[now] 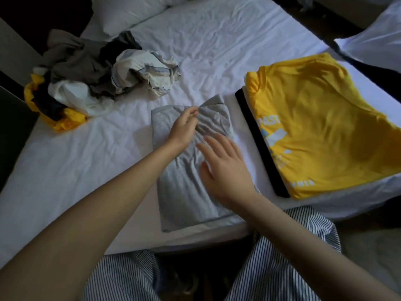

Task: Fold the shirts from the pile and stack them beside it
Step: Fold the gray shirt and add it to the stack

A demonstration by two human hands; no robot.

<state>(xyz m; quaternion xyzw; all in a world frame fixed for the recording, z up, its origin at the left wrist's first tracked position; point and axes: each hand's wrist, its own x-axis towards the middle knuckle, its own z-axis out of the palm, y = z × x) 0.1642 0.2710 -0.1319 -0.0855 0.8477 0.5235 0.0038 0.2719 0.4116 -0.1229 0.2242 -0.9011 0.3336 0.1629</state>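
Grey shirt (184, 196) is folded, mid-bed (217, 40), close to the near edge. Left hand (184, 124) pinches the shirt's far end, where the fabric is puckered. Right hand (225, 168) lies flat on it, fingers spread. Unfolded pile (86, 79) far left. Folded stack (321, 127), yellow shirt on top, just right.
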